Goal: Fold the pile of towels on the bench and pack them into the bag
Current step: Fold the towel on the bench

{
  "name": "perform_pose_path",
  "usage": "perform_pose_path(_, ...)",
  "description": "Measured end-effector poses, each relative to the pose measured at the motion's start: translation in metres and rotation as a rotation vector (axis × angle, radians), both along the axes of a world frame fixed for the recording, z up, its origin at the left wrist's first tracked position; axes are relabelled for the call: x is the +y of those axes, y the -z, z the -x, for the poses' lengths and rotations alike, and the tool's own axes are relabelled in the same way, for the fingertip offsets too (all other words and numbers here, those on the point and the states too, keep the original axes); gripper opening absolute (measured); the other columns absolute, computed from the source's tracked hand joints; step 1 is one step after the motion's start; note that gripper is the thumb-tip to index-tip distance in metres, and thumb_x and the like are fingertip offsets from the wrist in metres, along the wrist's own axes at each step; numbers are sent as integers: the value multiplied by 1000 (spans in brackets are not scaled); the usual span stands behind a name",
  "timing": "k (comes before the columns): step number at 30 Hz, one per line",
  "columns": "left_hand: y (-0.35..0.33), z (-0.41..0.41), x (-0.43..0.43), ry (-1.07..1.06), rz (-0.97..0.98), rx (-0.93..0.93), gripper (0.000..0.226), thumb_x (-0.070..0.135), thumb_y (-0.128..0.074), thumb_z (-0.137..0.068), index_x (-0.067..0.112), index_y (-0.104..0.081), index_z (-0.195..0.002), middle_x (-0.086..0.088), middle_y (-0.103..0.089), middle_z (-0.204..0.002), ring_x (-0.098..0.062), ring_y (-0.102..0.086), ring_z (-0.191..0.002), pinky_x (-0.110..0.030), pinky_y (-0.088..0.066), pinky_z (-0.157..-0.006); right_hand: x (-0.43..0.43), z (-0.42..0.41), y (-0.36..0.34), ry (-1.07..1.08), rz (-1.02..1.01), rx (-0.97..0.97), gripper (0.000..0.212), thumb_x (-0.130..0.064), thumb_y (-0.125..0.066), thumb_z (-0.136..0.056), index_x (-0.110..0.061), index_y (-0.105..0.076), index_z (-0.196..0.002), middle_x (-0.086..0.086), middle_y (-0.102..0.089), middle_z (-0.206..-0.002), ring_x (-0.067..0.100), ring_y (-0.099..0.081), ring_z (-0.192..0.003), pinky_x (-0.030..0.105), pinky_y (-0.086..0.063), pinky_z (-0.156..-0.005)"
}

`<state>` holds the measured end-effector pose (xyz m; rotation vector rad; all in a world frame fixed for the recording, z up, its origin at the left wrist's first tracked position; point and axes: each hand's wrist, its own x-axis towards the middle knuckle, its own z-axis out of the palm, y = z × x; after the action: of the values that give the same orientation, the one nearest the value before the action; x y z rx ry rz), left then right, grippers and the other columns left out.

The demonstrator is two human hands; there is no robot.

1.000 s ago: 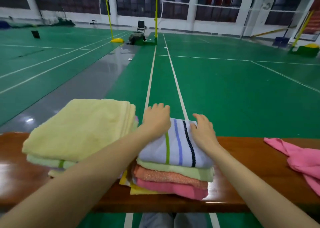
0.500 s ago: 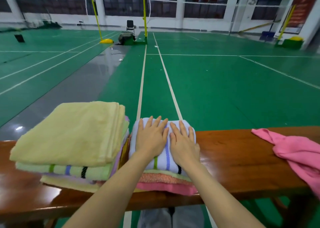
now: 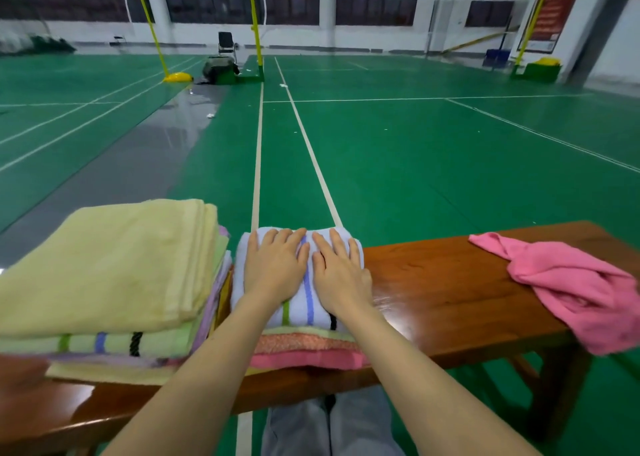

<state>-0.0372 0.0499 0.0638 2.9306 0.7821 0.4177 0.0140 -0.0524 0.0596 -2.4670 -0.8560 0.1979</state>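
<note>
A folded white towel with green, blue and black stripes (image 3: 308, 303) tops a small stack in the middle of the wooden bench (image 3: 443, 303). Under it lie a pale green, an orange and a pink folded towel (image 3: 304, 358). My left hand (image 3: 273, 268) and my right hand (image 3: 341, 273) rest flat side by side on the striped towel, fingers spread, gripping nothing. A bigger stack stands at the left, with a yellow towel (image 3: 107, 265) on top. An unfolded pink towel (image 3: 568, 282) lies crumpled at the bench's right end. No bag is in view.
The bench's far edge borders a green badminton court floor (image 3: 415, 164). Bare bench wood shows between the middle stack and the pink towel. My legs in grey trousers (image 3: 329, 424) show under the bench's near edge. Net posts and a chair stand far back.
A second ago my hands gripped the far edge of the striped towel. Both have since drawn back and now lie flat, side by side, on its top. The camera has tilted slightly.
</note>
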Motion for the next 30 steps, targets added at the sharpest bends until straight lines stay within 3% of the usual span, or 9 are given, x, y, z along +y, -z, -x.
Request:
perform_pose_path(18, 2, 0, 2, -6, 6, 1, 45, 38, -22, -101, 29, -32, -144, 7, -37, -147, -15, -27, -137, -43, -5, -116, 1, -2, 4, -4, -38, -3, 46, -40, -16, -101, -38, -16, -147, -12, -2, -158, 18, 7, -145, 48, -19, -113)
perform_pose_path(22, 3, 1, 5, -15, -17, 9, 44, 36, -26, -101, 28, -35, -142, 7, -40, -145, -15, -30, -135, -42, -9, -115, 1, 3, 2, -21, -43, 17, 47, -40, -16, -101, -36, -16, -148, -10, -1, -158, 19, 7, -145, 48, -10, -116)
perform_pose_path(26, -12, -15, 8, -68, 42, -1, 36, 27, -33, -98, 24, -54, -126, -2, -54, -132, -24, -45, -124, -42, -22, -109, -1, -4, -3, -44, -35, -3, 46, -38, -18, -101, -32, -20, -147, -5, -5, -158, 25, 6, -145, 53, 10, -112)
perform_pose_path(30, -35, -66, -12, -69, 187, -160, 32, 22, -36, -95, 13, -61, -113, -13, -62, -119, -33, -54, -111, -40, -35, -99, -22, -38, -15, 19, -115, 15, 46, -36, -22, -102, -28, -23, -147, -1, -9, -158, 27, 3, -145, 55, 7, -113)
